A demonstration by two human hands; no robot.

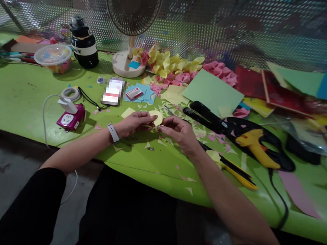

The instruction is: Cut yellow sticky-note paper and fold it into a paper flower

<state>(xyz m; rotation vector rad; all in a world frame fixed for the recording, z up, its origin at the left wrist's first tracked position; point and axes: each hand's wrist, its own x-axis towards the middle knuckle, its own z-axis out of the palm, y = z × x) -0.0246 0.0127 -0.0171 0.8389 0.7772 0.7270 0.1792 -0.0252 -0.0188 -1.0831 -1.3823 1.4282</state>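
Observation:
Both my hands meet over the green table [20,97] and pinch a small pale yellow piece of paper [157,117]. My left hand [135,123], with a white watch on its wrist, grips the paper from the left. My right hand [180,131] grips it from the right with closed fingers. Small paper scraps in yellow and pink lie scattered around and under the hands.
A yellow-and-black glue gun [253,143] and yellow-handled scissors [235,171] lie right of my hands. Folded yellow and pink paper shapes [170,65], a fan [132,23], a black bottle [85,45], a plastic tub [54,57], a pink power strip [70,119] and coloured paper sheets [211,92] stand behind.

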